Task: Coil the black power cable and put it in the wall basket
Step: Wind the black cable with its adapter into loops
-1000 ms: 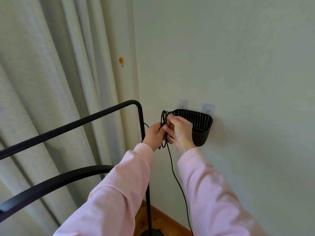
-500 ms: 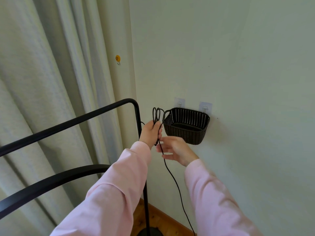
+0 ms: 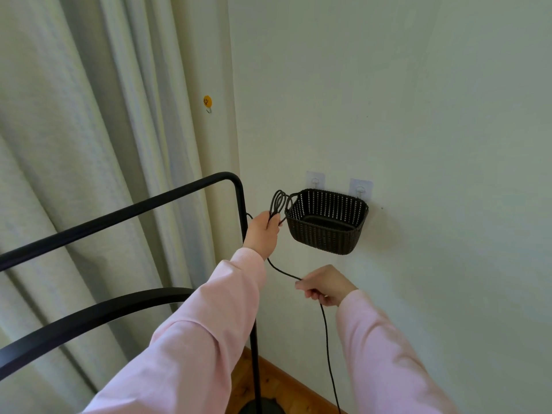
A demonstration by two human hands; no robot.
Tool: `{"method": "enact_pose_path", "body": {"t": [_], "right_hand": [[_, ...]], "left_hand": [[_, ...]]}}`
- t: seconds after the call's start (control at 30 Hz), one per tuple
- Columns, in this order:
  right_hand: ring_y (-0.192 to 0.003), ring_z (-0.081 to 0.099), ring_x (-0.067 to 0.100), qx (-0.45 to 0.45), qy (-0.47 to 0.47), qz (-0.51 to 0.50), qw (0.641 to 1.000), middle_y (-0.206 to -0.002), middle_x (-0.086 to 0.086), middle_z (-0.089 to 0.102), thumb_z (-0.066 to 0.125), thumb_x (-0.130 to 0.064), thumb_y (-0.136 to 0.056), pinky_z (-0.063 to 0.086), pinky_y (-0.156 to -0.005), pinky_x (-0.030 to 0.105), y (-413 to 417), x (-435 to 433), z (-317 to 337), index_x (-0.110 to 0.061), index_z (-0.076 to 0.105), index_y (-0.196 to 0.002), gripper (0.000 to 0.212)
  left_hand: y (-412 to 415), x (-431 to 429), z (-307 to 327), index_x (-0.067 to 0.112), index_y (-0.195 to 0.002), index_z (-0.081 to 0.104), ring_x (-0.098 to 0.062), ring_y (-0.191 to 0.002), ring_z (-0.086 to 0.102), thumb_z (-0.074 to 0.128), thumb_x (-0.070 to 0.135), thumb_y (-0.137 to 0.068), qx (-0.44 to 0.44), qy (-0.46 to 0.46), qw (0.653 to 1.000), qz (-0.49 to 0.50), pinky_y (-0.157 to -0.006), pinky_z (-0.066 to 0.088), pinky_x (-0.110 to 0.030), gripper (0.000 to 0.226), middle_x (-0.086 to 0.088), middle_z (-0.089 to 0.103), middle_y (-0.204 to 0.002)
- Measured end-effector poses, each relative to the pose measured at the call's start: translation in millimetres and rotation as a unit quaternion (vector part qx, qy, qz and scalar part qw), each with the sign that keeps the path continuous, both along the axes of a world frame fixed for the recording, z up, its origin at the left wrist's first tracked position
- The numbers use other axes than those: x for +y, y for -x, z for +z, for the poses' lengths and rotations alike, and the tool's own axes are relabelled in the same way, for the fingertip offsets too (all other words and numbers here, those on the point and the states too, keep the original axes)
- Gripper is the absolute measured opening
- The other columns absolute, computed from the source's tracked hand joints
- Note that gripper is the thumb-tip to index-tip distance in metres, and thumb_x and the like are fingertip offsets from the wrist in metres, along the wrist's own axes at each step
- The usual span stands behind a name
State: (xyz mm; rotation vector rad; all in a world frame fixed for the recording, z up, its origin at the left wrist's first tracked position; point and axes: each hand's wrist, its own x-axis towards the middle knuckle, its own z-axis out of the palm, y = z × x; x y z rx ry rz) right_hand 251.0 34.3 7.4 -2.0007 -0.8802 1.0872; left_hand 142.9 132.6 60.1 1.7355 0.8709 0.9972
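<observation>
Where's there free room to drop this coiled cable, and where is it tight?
The wall basket looks empty, open from above. It is tight on its left: the left hand with the cable loops sits between the basket rim and the black rack post.

The thin black power cable (image 3: 327,342) is running out past the bottom edge, so its far end is not showing. The closed left hand (image 3: 263,234) is hiding the lower part of the loops, and the right hand (image 3: 324,285) is covering a short stretch.

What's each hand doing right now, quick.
Left hand: closed on the coiled loops of the black power cable.
Right hand: closed on the cable's hanging length.
</observation>
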Motion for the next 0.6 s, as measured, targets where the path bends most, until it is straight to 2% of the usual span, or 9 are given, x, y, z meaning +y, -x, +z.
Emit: {"method": "enact_pose_path", "body": {"t": [0.13, 0.23, 0.3, 0.4, 0.5, 0.6], "right_hand": [[-0.041, 0.034, 0.008, 0.038, -0.127, -0.025, 0.991, -0.048, -0.001, 0.048, 0.071, -0.01, -0.077, 0.019, -0.037, 0.015, -3.7, -2.2, 15.3, -0.011, 0.062, -0.06, 0.019], [-0.038, 0.032, 0.006, 0.038, -0.19, -0.003, 0.981, -0.041, -0.006, 0.044, 0.071, -0.01, -0.078, 0.019, -0.036, 0.015, -1.2, -1.3, 29.0, -0.009, 0.068, -0.068, 0.01], [-0.038, 0.031, 0.006, 0.04, -0.222, 0.003, 0.974, -0.04, -0.007, 0.042, 0.07, -0.01, -0.079, 0.018, -0.036, 0.015, 0.1, -0.6, 37.0, -0.01, 0.068, -0.067, 0.012], [-0.04, 0.027, 0.007, 0.048, -0.269, 0.006, 0.962, -0.042, -0.007, 0.04, 0.069, -0.013, -0.082, 0.016, -0.036, 0.014, 1.7, 0.5, 47.7, -0.018, 0.066, -0.055, 0.028], [-0.041, 0.027, 0.008, 0.05, -0.305, -0.022, 0.951, -0.043, -0.006, 0.04, 0.066, -0.012, -0.083, 0.017, -0.036, 0.014, 2.2, 3.2, 55.3, -0.013, 0.066, -0.061, 0.023], [-0.035, 0.03, 0.003, 0.06, -0.332, -0.074, 0.938, -0.046, -0.003, 0.043, 0.067, -0.012, -0.083, 0.018, -0.035, 0.014, 3.1, 7.0, 59.9, -0.01, 0.059, -0.06, 0.024]], "left_hand": [[0.3, -1.4, -0.8, 0.006, -0.079, 0.048, -0.011, -0.054, 0.033, 0.038, 0.017, -0.097, 0.05, -0.035, 0.998, -0.014, -0.052, 0.03, -0.022, 0.023, 0.003, 0.04, -0.06], [1.5, -2.1, -0.2, 0.011, -0.066, 0.047, -0.01, -0.053, 0.035, 0.038, 0.013, -0.095, 0.083, -0.053, 0.995, -0.029, -0.054, 0.032, -0.02, 0.03, 0.004, 0.043, -0.058], [2.2, -3.7, -1.2, 0.014, -0.06, 0.047, -0.007, -0.05, 0.035, 0.04, 0.012, -0.094, 0.098, -0.057, 0.993, -0.044, -0.049, 0.03, -0.015, 0.035, 0.008, 0.044, -0.055], [2.7, -6.1, -3.4, 0.014, -0.059, 0.042, -0.006, -0.047, 0.033, 0.042, 0.014, -0.095, 0.095, -0.047, 0.992, -0.062, -0.046, 0.028, -0.016, 0.036, 0.01, 0.046, -0.049], [4.2, -7.6, -2.4, 0.018, -0.061, 0.047, -0.002, -0.044, 0.039, 0.039, 0.014, -0.097, 0.091, -0.058, 0.99, -0.092, -0.046, 0.032, -0.011, 0.037, 0.008, 0.056, -0.055], [4.0, -10.0, -1.1, 0.015, -0.067, 0.049, -0.004, -0.045, 0.037, 0.038, 0.014, -0.097, 0.078, -0.05, 0.991, -0.098, -0.048, 0.034, -0.014, 0.032, 0.003, 0.05, -0.056]]}}
